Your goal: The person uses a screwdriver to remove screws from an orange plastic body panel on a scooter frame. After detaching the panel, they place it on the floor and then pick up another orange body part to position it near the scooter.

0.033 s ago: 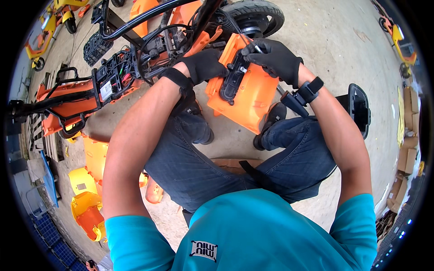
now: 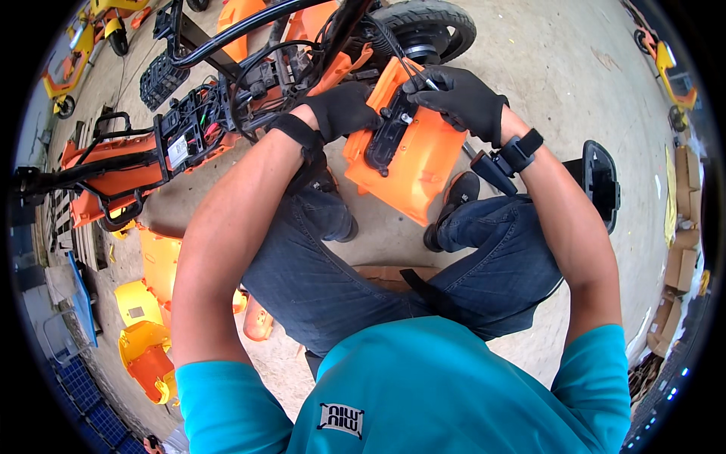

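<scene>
Though black part (image 2: 383, 147) already sits on orange panel (image 2: 423, 168), left grip (image 2: 344, 112) holds panel; right grip (image 2: 470, 102), I can't tell; ten-o'clock scooter (image 2: 178, 130) looks uncovered.

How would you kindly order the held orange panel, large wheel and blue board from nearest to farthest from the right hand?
1. Orange panel: partly under the right hand.
2. Large wheel: beyond, top centre.
3. Blue board: far left of view.
</scene>
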Available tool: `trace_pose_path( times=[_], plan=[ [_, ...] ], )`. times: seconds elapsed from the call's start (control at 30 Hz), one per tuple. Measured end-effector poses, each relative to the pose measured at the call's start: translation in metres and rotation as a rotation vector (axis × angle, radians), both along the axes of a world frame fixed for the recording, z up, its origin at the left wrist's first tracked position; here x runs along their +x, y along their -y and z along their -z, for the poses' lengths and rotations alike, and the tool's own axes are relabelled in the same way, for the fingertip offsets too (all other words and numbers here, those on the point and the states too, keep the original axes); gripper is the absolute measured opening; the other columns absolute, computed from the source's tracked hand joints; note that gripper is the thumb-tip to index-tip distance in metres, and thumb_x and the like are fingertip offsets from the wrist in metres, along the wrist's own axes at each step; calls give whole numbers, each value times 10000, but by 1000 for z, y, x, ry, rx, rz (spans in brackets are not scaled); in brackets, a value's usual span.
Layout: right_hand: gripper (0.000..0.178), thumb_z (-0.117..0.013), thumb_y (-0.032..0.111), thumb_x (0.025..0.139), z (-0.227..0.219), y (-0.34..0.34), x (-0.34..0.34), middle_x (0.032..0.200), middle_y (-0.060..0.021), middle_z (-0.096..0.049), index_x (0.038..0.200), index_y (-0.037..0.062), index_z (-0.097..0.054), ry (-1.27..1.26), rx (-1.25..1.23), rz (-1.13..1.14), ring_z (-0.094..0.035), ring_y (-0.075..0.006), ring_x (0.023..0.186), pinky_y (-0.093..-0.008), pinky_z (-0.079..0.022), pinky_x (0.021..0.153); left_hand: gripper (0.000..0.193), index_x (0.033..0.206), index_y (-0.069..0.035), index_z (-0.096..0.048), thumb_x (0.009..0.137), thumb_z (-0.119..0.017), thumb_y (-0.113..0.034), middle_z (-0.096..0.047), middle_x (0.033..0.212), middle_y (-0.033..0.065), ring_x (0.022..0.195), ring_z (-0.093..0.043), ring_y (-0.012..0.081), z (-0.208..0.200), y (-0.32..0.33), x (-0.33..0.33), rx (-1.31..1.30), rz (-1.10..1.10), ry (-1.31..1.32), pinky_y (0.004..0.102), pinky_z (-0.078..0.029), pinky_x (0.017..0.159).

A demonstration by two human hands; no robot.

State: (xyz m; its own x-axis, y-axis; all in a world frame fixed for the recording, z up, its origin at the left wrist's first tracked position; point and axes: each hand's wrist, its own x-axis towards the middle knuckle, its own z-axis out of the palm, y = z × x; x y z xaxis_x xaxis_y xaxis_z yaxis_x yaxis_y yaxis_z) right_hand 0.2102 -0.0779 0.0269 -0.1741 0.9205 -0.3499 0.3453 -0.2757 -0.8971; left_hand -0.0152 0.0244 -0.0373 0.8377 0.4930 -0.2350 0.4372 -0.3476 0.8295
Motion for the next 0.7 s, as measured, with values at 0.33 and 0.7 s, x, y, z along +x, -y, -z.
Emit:
trace_pose_path(
  times=[0.33, 0.7],
  plan=[
    [419, -636, 382, 861, -6, -7, 39, 977, -134, -666, 1132, 62, -639, 559, 187, 81, -613, -245, 877, -360, -477, 793, 423, 1244, 42, -586, 855, -654, -110, -667, 1148, 120, 1028, -601, 172, -10, 2, 4, -73, 92, 0, 303, -448, 948],
    [413, -717, 358, 838, -15, -1, 53, 733, 45, -566, 1145, 88, -660, 373, -82, -16, -436, -41, 587, -235, -343, 489, 506, 1335, -2, -534, 855, -651, -115, -677, 1127, 141, 1008, -612, 153, -17, 7, 4, 27, 30, 158, 304, -461, 919]
  ],
)
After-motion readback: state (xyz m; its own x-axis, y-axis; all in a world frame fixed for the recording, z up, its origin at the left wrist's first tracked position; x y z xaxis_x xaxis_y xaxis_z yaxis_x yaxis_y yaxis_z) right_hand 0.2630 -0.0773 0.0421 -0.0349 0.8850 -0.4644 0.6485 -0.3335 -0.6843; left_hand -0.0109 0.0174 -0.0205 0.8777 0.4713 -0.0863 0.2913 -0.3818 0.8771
